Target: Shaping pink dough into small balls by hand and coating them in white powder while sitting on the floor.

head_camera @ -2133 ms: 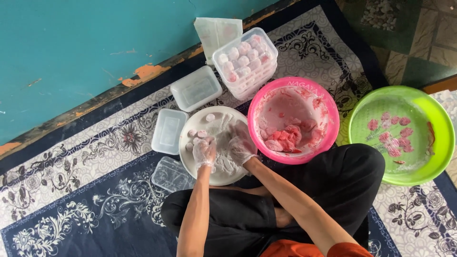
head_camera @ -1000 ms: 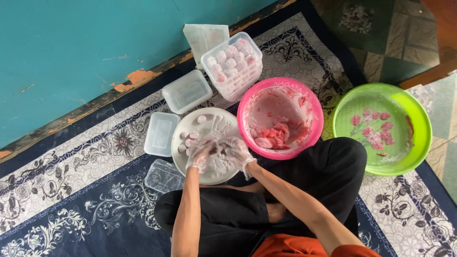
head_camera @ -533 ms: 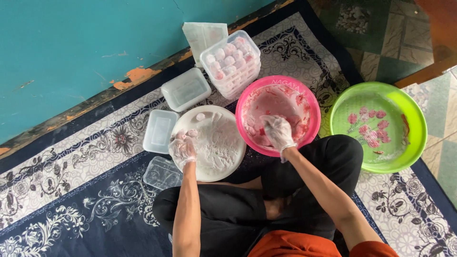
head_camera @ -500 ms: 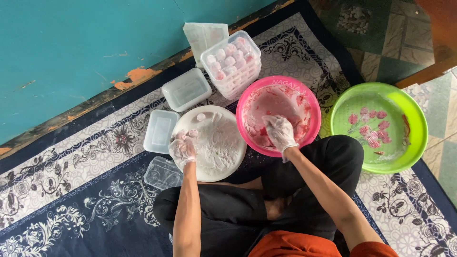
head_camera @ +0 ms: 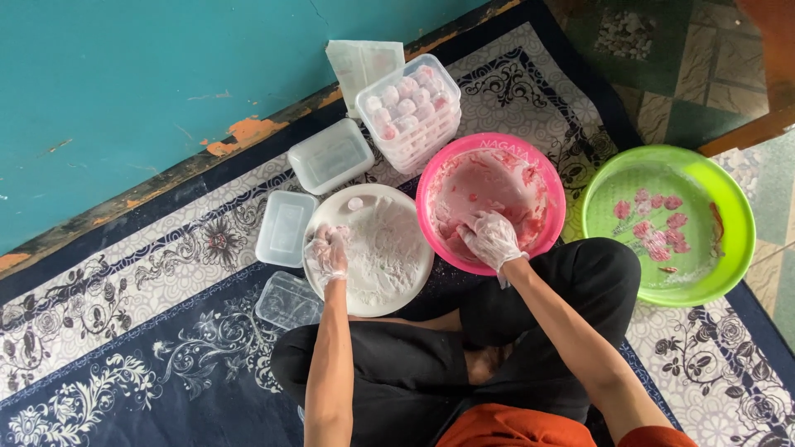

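At the centre of the frame, the gloved right hand (head_camera: 492, 238) reached into the pink bowl (head_camera: 491, 202), fingers curled on sticky pink dough; the grip's hold was unclear. The left hand (head_camera: 326, 255) rested, loosely curled, on the floured white plate (head_camera: 370, 249).

right hand (head_camera: 492, 238) fingertips hidden in pink basin (head_camera: 431, 178)

Teal wall (head_camera: 149, 74) along the top left, paint chipped to orange patches near its base, dark worn skirting strip (head_camera: 124, 203) below it. Dark blue rug (head_camera: 124, 364) with white floral scrollwork and a pale border band covers the floor. Patterned green and beige tiles (head_camera: 662, 66) at top right. Even daylight, soft shadows
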